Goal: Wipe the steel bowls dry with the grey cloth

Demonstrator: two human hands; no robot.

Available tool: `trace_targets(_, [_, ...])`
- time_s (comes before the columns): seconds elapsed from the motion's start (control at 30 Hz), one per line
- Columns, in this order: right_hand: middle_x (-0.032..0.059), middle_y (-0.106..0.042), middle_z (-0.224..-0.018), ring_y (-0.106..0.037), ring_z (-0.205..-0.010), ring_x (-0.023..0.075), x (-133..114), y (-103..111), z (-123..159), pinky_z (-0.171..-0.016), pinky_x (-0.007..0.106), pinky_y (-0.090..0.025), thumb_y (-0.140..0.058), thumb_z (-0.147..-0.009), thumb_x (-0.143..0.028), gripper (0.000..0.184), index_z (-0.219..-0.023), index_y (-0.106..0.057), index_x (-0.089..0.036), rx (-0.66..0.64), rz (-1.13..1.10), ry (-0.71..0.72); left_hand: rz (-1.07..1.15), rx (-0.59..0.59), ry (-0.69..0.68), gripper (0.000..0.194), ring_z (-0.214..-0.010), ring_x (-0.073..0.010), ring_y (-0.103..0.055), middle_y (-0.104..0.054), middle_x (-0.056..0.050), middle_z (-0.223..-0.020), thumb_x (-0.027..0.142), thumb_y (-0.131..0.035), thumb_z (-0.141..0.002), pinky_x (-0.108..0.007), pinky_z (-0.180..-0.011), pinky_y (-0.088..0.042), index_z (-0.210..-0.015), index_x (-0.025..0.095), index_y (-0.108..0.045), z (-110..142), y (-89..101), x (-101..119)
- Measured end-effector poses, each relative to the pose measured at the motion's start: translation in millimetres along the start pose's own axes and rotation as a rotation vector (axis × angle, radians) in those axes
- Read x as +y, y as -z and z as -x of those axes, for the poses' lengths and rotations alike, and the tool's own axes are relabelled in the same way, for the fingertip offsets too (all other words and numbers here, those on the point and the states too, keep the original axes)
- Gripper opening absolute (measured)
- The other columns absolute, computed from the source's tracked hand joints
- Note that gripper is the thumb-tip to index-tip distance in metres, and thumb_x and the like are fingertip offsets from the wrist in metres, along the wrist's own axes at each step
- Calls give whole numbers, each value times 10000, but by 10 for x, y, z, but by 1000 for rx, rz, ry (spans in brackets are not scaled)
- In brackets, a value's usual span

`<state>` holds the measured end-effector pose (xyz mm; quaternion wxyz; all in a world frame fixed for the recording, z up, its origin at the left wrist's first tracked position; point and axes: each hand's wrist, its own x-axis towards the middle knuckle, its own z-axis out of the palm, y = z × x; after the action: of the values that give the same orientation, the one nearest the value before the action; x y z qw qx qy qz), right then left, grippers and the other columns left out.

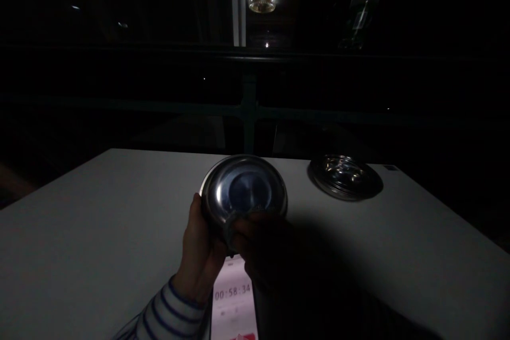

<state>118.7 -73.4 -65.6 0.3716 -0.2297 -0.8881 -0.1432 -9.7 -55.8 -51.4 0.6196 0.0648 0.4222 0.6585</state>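
Note:
A shiny round stainless steel bowl (251, 186) is tilted up above the table, its round face towards me. My left hand (201, 244) grips its left and lower edge, thumb along the rim. In deep shadow, my right hand (263, 241) bends its fingers over a greyish cloth (232, 221), pressed to the bowl's lower part. Most of the cloth is hidden by those fingers, and whether I see the bowl's inside or its underside I cannot tell. Beneath my hands lies a lit phone (234, 300) showing a timer.
Several metal dishes, apparently stacked, (346, 176) rest at the back right of the white table (119, 212). Behind the table's far edge are a dark window frame (239, 5) and a clear bottle (362, 13) on a ledge. The room is very dim.

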Motion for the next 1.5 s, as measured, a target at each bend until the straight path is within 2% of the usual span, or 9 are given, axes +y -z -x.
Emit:
trace_targets(0.13, [61, -618, -1093, -539, -1017, 199, -9, 8, 35, -873, 349, -468, -379, -892, -208, 260, -1022, -592, -138, -49, 46, -3, 20, -41, 27, 391, -753, -215, -646, -685, -109, -811, 427, -448, -828, -291, -613, -534, -992, 121, -627, -2, 2, -26])
trace_targets(0.3, [77, -631, -1073, -537, -1055, 208, 34, -65, 160, -920, 376, -455, -399, -884, -221, 291, -1126, -544, -149, 94, 69, -70, 77, -48, -52, 345, -779, -191, -647, -691, -72, -842, 380, -442, -844, -274, -649, -538, -1024, 144, -619, -20, 11, -37])
trace_targets(0.4, [72, -617, -1107, -531, -1057, 212, 56, -59, 130, -900, 379, -466, -378, -886, -252, 340, -1184, -505, -150, 68, 55, -65, 40, -57, 7, 348, -764, -193, -652, -692, -85, -834, 355, -426, -858, -279, -654, -539, -1007, 109, -622, 24, -4, -87])
trace_targets(0.63, [44, -648, -1016, -536, -993, 181, -11, 15, 36, -883, 309, -438, -323, -904, -194, 300, -1000, -600, -131, 173, 137, -41, 5, -46, -44, 346, -723, -190, -658, -691, -66, -760, 394, -428, -852, -282, -648, -541, -931, 133, -641, 67, -43, -65])
trace_targets(0.83, [51, -629, -1059, -524, -1022, 190, -15, 41, -1, -902, 334, -423, -335, -901, -184, 305, -1107, -554, -128, 106, 118, -102, -25, -39, -39, 317, -716, -193, -654, -684, -76, -741, 366, -458, -842, -287, -646, -541, -877, 112, -645, 70, -36, -118])
trace_targets(0.93, [64, -648, -1004, -559, -962, 188, 3, 93, -23, -849, 317, -453, -325, -900, -161, 291, -1040, -577, -118, 99, 111, -67, 0, -35, -14, 345, -793, -222, -652, -688, -93, -779, 403, -451, -832, -305, -653, -542, -934, 132, -638, 6, -8, -87])
trace_targets(1.07, [59, -662, -921, -589, -818, 167, 144, 150, -6, -707, 287, -490, -342, -881, -157, 255, -963, -584, -152, -23, 44, -69, 48, -43, -150, 325, -897, -234, -633, -694, -76, -836, 404, -460, -816, -301, -680, -539, -1018, 206, -621, -100, 38, 28])
trace_targets(1.17, [86, -654, -942, -587, -835, 191, 195, 158, 26, -702, 318, -489, -382, -834, -104, 243, -982, -571, -145, -26, 47, -87, 76, -76, -220, 333, -963, -240, -611, -693, -68, -906, 393, -473, -808, -314, -723, -533, -1063, 225, -605, -129, 64, 48])
trace_targets(1.5, [68, -653, -899, -592, -810, 183, 186, 120, 37, -677, 302, -515, -429, -833, -168, 195, -953, -582, -172, -46, -64, -161, 7, -80, -208, 362, -1006, -245, -593, -687, -71, -954, 441, -482, -791, -330, -771, -524, -1029, 206, -621, -153, 109, -44])
